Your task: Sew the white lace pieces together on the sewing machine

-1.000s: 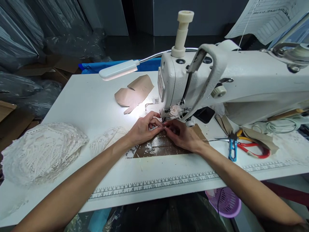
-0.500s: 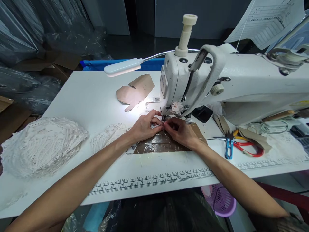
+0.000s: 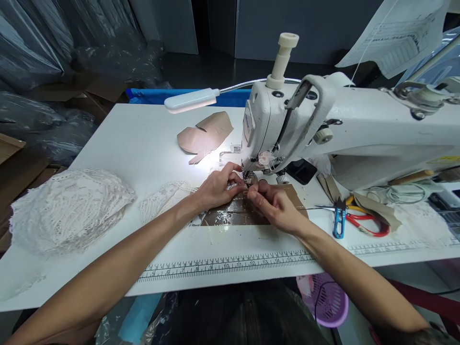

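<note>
Both hands meet just below the needle of a white sewing machine point(image 3: 294, 120). My left hand point(image 3: 221, 187) pinches the edge of white lace point(image 3: 168, 199), which trails out to the left under my forearm. Close beside it, my right hand point(image 3: 271, 203) is closed at the fingertips, thumb against forefinger, near the presser foot point(image 3: 247, 177). What those fingertips hold is too small to make out. Under both hands lies a brown taped sheet point(image 3: 230, 215) on the machine bed.
A heap of white lace point(image 3: 72, 211) sits at the left. Brown paper pieces point(image 3: 206, 136) lie behind the hands under a lamp point(image 3: 192, 100). To the right are blue thread snips point(image 3: 339, 220), red-handled scissors point(image 3: 370, 225) and a black phone point(image 3: 302, 171). A ruler strip point(image 3: 230, 264) runs along the front edge.
My right hand has turned and drawn slightly down from the needle, its thumb now showing on top. The left hand keeps nearly the same place. The whole view has shifted a little.
</note>
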A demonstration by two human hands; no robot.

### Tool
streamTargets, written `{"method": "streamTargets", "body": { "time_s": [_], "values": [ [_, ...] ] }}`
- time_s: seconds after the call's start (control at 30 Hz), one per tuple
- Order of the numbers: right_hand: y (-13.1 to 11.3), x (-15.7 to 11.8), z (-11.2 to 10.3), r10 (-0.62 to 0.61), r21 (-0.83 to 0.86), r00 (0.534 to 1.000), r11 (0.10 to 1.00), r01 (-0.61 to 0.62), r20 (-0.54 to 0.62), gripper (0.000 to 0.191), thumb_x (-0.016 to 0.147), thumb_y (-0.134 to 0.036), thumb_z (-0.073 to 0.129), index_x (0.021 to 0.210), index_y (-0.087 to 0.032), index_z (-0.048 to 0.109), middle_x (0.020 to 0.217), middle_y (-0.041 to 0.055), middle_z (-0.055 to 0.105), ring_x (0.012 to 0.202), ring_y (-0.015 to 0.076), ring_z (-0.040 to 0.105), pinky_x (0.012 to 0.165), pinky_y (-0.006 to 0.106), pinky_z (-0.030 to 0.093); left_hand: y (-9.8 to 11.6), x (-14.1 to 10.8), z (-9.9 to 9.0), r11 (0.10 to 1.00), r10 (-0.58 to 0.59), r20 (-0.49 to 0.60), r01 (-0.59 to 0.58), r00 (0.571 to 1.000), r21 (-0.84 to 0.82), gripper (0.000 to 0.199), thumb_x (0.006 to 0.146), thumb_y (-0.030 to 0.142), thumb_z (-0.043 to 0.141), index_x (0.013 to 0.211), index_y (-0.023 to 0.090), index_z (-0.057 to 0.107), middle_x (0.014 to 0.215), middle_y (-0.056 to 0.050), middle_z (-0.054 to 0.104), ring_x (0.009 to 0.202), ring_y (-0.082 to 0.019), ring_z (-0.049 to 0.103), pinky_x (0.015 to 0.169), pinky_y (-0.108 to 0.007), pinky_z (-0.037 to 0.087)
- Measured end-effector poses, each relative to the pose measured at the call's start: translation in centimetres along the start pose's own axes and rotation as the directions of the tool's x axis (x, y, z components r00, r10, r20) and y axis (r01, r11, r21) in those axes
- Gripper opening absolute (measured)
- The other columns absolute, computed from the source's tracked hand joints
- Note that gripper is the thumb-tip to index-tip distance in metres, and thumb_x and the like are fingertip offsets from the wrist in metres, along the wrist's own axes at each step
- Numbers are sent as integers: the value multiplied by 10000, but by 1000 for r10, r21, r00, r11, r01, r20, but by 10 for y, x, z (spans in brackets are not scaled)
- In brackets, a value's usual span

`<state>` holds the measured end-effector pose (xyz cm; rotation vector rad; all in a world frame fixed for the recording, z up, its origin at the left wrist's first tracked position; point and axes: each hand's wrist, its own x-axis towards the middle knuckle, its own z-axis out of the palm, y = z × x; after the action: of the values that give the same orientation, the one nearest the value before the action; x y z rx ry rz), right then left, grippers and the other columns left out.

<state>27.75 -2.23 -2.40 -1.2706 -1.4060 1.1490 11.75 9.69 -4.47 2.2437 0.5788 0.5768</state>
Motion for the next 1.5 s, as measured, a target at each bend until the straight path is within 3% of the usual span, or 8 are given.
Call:
{"method": "streamTargets", "body": {
  "time_s": [0.1, 0.2, 0.33, 0.67, 0.9, 1.1, 1.27, 1.5],
  "values": [
    [-4, -15, -16, 73, 79, 987, 993, -85, 146, 341, 963, -517, 471, 860, -193, 495, 630, -50, 394, 515, 95, 344, 472, 237, 288, 1, -1, 0, 999, 20, 0, -20, 1000, -28, 339, 851, 269, 628, 1100, 198, 410, 872, -25, 756, 778, -167, 698, 759, -318, 510],
    [0, -23, -29, 145, -123, 968, 985, -122, 206, 361, 981, -493, 447, 799, -187, 508, 640, -28, 452, 553, 103, 404, 505, 244, 324, 0, -2, 0, 999, 34, 1, -34, 999, -37, 362, 824, 253, 653, 1093, 198, 417, 879, -27, 754, 774, -164, 694, 737, -312, 509],
    [8, -15, -28, 28, -410, 999, 911, -38, -32, 234, 948, -384, 525, 858, -176, 582, 646, -11, 536, 567, 118, 462, 538, 265, 349, 0, -1, 1, 999, -17, 0, 17, 1000, -37, 305, 838, 242, 623, 1075, 201, 436, 856, -13, 752, 764, -161, 690, 739, -319, 505],
    [11, 22, 3, -31, -496, 971, 863, -94, -237, 151, 899, -335, 570, 913, -188, 602, 777, 30, 635, 661, 164, 568, 591, 287, 409, -5, -1, 2, 999, -23, -2, 23, 1000, -46, 322, 827, 179, 604, 1109, 197, 448, 830, 6, 738, 744, -139, 661, 706, -282, 484],
    [21, 16, 17, -166, -763, 960, 642, -69, -226, 95, 934, -217, 393, 912, -187, 480, 888, 100, 636, 666, 202, 555, 557, 310, 331, -4, -1, 2, 992, -51, 15, 53, 999, -112, 314, 834, 182, 607, 1099, 205, 442, 847, -2, 743, 813, -170, 680, 754, -314, 489],
    [23, 24, 19, -72, -879, 936, 376, -294, -344, 149, 836, -113, 462, 971, -161, 502, 818, 115, 636, 595, 200, 527, 545, 315, 291, -6, 4, 4, 959, -94, 63, 108, 994, -263, 274, 819, 206, 635, 1010, 208, 438, 877, -35, 723, 886, -199, 681, 821, -367, 511],
    [21, 21, 21, -46, -855, 916, 380, -353, -398, 109, 877, -142, 429, 965, -160, 490, 709, 94, 611, 583, 217, 527, 523, 315, 300, -7, 2, 3, 953, -125, 55, 136, 991, -270, 275, 792, 182, 637, 976, 209, 435, 835, -22, 709, 825, -186, 671, 801, -363, 514],
    [23, -5, 5, -240, -725, 947, 689, 11, -214, 121, 965, -269, 378, 897, -207, 456, 872, 90, 631, 745, 216, 579, 641, 338, 438, -2, 1, 1, 973, -118, 23, 120, 993, -195, 240, 816, 197, 626, 995, 213, 467, 863, -29, 731, 864, -190, 682, 867, -392, 498]
  ]
}}
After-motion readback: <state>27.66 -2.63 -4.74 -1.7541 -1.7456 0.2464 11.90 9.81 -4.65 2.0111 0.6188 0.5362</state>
